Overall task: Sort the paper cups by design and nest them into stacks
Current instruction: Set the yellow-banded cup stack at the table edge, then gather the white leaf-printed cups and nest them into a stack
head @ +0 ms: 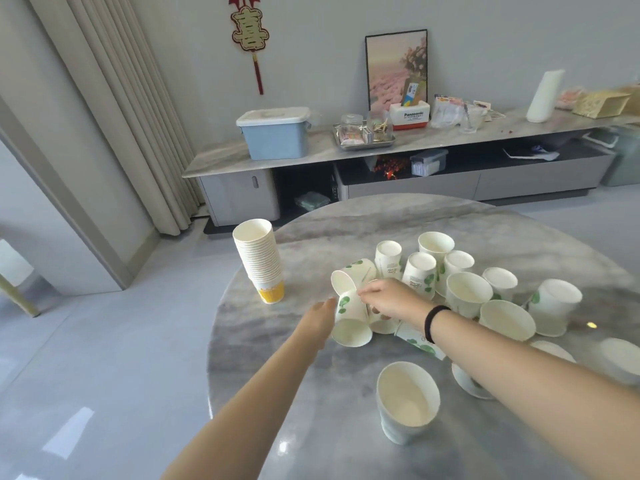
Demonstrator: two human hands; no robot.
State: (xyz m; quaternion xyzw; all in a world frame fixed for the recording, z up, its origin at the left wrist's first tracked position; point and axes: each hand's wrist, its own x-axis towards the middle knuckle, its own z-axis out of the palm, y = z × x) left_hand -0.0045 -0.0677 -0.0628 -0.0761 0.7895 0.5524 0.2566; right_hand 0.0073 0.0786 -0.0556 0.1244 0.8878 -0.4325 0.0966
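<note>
- Right hand [388, 299] pinches the base of a tipped green-leaf cup [348, 315]; left hand [320, 318], fingers straight, touches its left wall.
- Loose leaf cups [467, 292] crowd just right; tall yellow stack [259, 258] stands far left, near the table [346, 445] edge.
- Risk: right forearm sweeps the crowded cups over.
- Risk: a bump sends the stack off the edge.

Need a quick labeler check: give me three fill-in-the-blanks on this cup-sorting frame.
1. The tall stack has a ____ bottom cup.
2. The loose cups carry ____ leaf prints.
3. The black band is on the ____ wrist.

Missing words: yellow; green; right
</note>
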